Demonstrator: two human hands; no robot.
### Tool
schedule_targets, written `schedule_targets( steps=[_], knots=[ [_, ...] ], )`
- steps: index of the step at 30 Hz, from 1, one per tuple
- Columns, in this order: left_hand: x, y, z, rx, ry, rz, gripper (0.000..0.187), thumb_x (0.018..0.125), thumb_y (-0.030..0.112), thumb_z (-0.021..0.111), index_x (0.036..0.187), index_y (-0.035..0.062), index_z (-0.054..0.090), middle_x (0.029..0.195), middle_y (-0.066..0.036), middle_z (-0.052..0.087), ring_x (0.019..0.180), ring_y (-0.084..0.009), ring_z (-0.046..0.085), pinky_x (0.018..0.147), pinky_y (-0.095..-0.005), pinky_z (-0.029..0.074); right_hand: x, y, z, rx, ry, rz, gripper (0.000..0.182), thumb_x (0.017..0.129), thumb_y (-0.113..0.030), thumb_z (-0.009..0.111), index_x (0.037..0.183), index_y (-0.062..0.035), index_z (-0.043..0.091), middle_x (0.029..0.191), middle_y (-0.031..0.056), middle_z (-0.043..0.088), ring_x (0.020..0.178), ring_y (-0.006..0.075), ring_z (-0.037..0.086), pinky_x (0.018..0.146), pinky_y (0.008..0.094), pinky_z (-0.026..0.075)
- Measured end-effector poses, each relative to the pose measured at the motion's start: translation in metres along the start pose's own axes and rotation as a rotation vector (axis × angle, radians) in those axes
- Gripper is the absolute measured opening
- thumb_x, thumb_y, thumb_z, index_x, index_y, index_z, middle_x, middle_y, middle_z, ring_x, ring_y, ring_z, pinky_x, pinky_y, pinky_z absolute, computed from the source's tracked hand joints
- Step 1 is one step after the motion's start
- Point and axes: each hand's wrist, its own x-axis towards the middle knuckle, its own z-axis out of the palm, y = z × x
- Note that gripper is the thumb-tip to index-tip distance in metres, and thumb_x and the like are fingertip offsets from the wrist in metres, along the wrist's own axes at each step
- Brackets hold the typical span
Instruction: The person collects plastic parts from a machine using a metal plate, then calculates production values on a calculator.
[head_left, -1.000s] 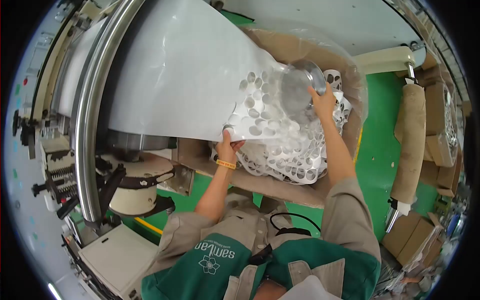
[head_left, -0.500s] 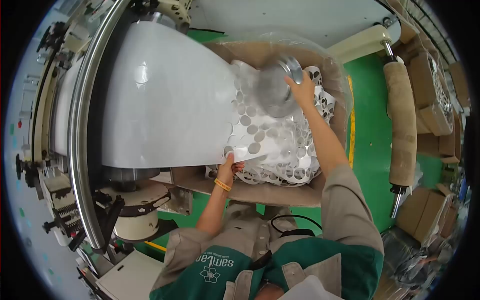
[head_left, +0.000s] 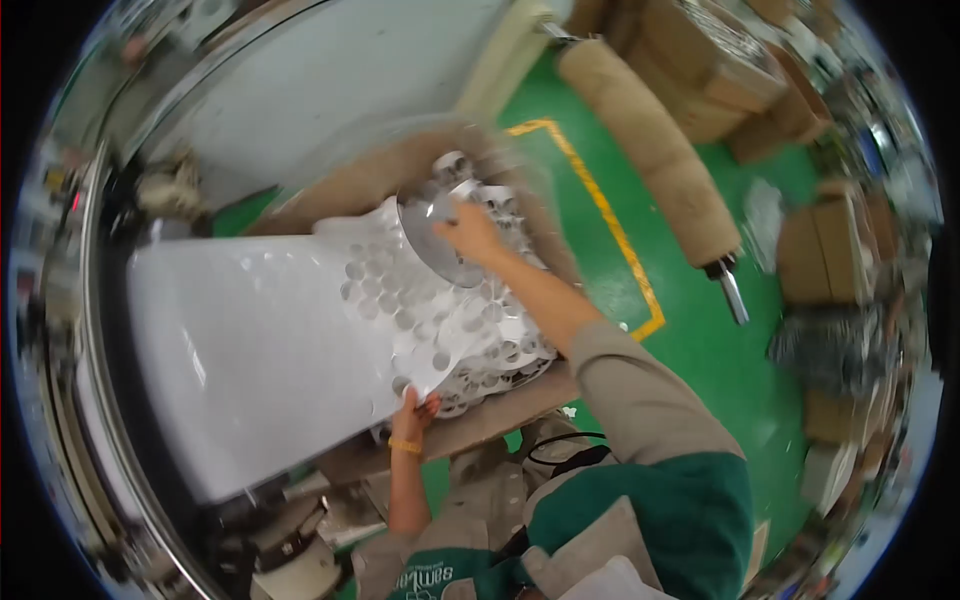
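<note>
A wide white sheet (head_left: 260, 330) comes off the machine at the left. Rows of round holes run through its far end, which drops into a cardboard box (head_left: 345, 185). My left hand (head_left: 416, 410), with a yellow band at the wrist, pinches the sheet's near edge beside the holes. In my right hand (head_left: 476, 236) is a shiny round metal bowl (head_left: 424, 240), tilted over the perforated part of the sheet. My fingers grip its right side; motion blurs it, and I cannot make out anything inside. Crumpled perforated sheet (head_left: 510, 350) fills the box beneath.
A metal bar (head_left: 92, 300) of the machine runs along the left. Beyond the box, yellow tape (head_left: 600, 215) marks the green floor. A brown padded roller (head_left: 650, 150) juts out at the upper right, with cardboard boxes (head_left: 825, 250) behind it.
My view has turned, so the scene appears rotated and shifted left. The bowl is still in my right hand, now tipped at a different angle. My left hand still pinches the sheet's edge.
</note>
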Motion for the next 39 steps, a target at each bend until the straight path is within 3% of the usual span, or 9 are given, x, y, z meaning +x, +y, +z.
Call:
schedule_targets(
  steps=[4,10,16,19,22,26,31,35,39],
  knots=[
    [0.009,0.008,-0.028,-0.143,0.113,0.433,0.041,0.085,0.028,0.053,0.113,0.0001,0.045,0.11,-0.011,0.052,0.097,-0.0181,0.052,0.078,-0.0329,0.046,-0.032,-0.033,-0.041,-0.223,0.204,-0.136,0.033,0.069,-0.013,0.061,0.099,-0.0067,0.05,0.075,0.0142,0.06,0.073,0.0347,0.056,0.062,0.0406,0.043],
    [-0.006,0.014,-0.03,-0.209,0.135,0.399,0.038,0.086,0.022,0.052,0.113,-0.003,0.044,0.107,-0.011,0.055,0.093,-0.0201,0.057,0.081,-0.0289,0.048,-0.042,-0.102,-0.065,0.86,0.167,-0.137,0.047,0.075,-0.024,0.066,0.11,0.0003,0.047,0.095,0.0048,0.057,0.08,0.0125,0.055,0.072,0.0308,0.045],
    [-0.009,0.017,-0.022,-0.144,0.102,0.401,0.037,0.085,0.019,0.052,0.115,-0.0012,0.042,0.108,-0.012,0.053,0.093,-0.0245,0.057,0.079,-0.0344,0.051,-0.031,0.013,-0.019,-0.154,0.09,0.106,0.033,0.068,-0.016,0.063,0.095,0.0004,0.051,0.076,0.0234,0.059,0.073,0.0365,0.057,0.063,0.0417,0.045],
    [-0.007,0.022,-0.017,-0.147,0.157,0.396,0.043,0.085,0.026,0.052,0.117,-0.0009,0.04,0.109,-0.013,0.052,0.091,-0.0279,0.057,0.077,-0.0367,0.051,-0.046,0.002,-0.039,-0.179,0.202,-0.166,0.031,0.068,-0.017,0.062,0.091,0.0003,0.05,0.073,0.0196,0.06,0.067,0.0355,0.057,0.06,0.0423,0.045],
    [-0.001,0.024,-0.016,-0.249,0.199,0.467,0.043,0.086,0.028,0.051,0.115,-0.0018,0.04,0.105,-0.013,0.054,0.091,-0.0264,0.057,0.077,-0.0347,0.051,-0.069,-0.064,-0.07,0.021,0.202,-0.032,0.033,0.069,-0.019,0.064,0.091,0.0005,0.052,0.073,0.0174,0.059,0.063,0.0321,0.057,0.059,0.0372,0.045],
    [0.02,0.011,-0.03,-0.186,0.14,0.308,0.039,0.085,0.024,0.052,0.113,-0.0014,0.042,0.101,-0.013,0.056,0.088,-0.0236,0.058,0.073,-0.0295,0.051,-0.094,-0.05,-0.027,0.644,0.112,0.014,0.057,0.069,-0.031,0.068,0.112,0.0014,0.049,0.094,0.0167,0.059,0.088,0.0252,0.056,0.077,0.0322,0.042],
    [0.027,0.01,-0.037,0.181,0.44,0.398,0.038,0.082,0.02,0.056,0.113,0.0008,0.045,0.101,-0.009,0.055,0.083,-0.0218,0.056,0.072,-0.0296,0.046,-0.128,0.034,0.004,-0.061,-0.133,0.176,0.061,0.069,-0.03,0.065,0.115,0.0038,0.043,0.086,0.0249,0.058,0.085,0.0379,0.056,0.073,0.0408,0.044],
    [-0.049,0.065,0.033,-0.314,0.194,0.435,0.043,0.082,0.026,0.057,0.114,0.0006,0.044,0.11,-0.011,0.052,0.093,-0.0216,0.054,0.076,-0.0324,0.046,-0.132,-0.053,-0.057,-0.142,-0.129,-0.038,0.043,0.071,-0.02,0.06,0.103,0.0035,0.042,0.065,0.0206,0.058,0.066,0.0397,0.057,0.062,0.0443,0.045],
    [0.011,0.049,-0.009,-0.333,0.124,0.539,0.046,0.086,0.031,0.051,0.116,-0.0025,0.041,0.112,-0.013,0.051,0.1,-0.0242,0.053,0.078,-0.0352,0.049,-0.112,-0.038,-0.053,-0.23,0.03,-0.012,0.046,0.074,-0.018,0.056,0.11,0.0029,0.036,0.071,0.0223,0.058,0.069,0.0408,0.057,0.063,0.0458,0.045]
  ],
)
